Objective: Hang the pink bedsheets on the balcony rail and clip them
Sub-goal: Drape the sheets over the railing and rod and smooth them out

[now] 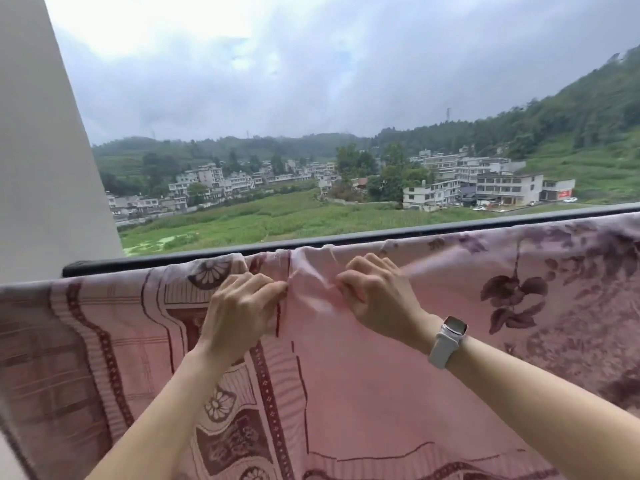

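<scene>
Balcony rail (207,257) is carrying pink bedsheets (363,393) at 6 o'clock; left hand (239,308) and right hand (375,299) are pinching the bunched seam; no clip visible, wind could be dragging them off.

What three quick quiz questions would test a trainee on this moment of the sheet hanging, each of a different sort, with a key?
1. True or false: a clip is visible on the pink bedsheets.
2. Which wrist carries the white watch: A left, B right?
3. Fill in: both hands pinch the fabric just below the black ____.

Key:
1. False; no clip shows.
2. B; the right hand wears it, the left hand is bare.
3. Balcony rail.
</scene>
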Motion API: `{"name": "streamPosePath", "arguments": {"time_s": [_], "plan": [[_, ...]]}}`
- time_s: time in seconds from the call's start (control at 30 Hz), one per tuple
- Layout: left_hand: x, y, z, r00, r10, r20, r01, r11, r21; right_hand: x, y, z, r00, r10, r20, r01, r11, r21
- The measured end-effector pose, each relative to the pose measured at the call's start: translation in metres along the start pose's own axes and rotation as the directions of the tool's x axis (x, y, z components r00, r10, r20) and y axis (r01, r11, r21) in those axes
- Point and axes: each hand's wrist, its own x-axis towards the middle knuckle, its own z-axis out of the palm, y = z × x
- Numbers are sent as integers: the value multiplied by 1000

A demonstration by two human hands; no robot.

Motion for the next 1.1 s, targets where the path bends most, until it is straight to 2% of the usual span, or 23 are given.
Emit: {"name": "streamPosePath", "arguments": {"time_s": [0.03, 0.07, 0.1, 0.2, 0.27, 0.37, 0.43, 0.63, 0.8, 0.97, 1.1], "plan": [[-9, -3, 1, 994, 37, 105, -39, 999, 17, -11, 3, 7, 996, -7, 94, 11, 999, -41], [-14, -6, -1, 989, 24, 148, -26, 1000, 15, -17, 4, 12, 992, -4, 130, 12, 998, -61], [-16, -10, -5, 991, -19, 133, 17, 1000, 10, -17, 3, 14, 993, 2, 121, 5, 998, -58], [-10, -23, -17, 990, -139, -36, 141, 988, 64, 4, -10, 14, 999, -24, -21, 24, 1000, 3], [-9, -39, -22, 970, -232, -71, 239, 965, 109, 24, -24, 17, 995, -77, -62, 79, 996, 30], [-29, -77, -31, 873, -484, -56, 486, 861, 152, 47, -49, 35, 992, -123, -28, 124, 992, 35], [-49, -102, -42, 820, -573, -17, 565, 802, 194, 56, -69, 51, 992, -123, 4, 123, 992, 25], [-73, -164, -72, 859, -504, 90, 471, 846, 248, 80, -141, 113, 978, -181, 107, 188, 980, -63], [-98, -234, -101, 866, -473, 161, 434, 872, 225, 106, -197, 165, 992, -58, 108, 72, 988, -136], [-135, -311, -135, 878, -428, 217, 391, 900, 192, 133, -249, 211, 992, 25, 120, -18, 998, -59], [-150, -344, -153, 900, -390, 194, 368, 919, 142, 143, -270, 230, 993, 106, 54, -106, 994, 8]]}}
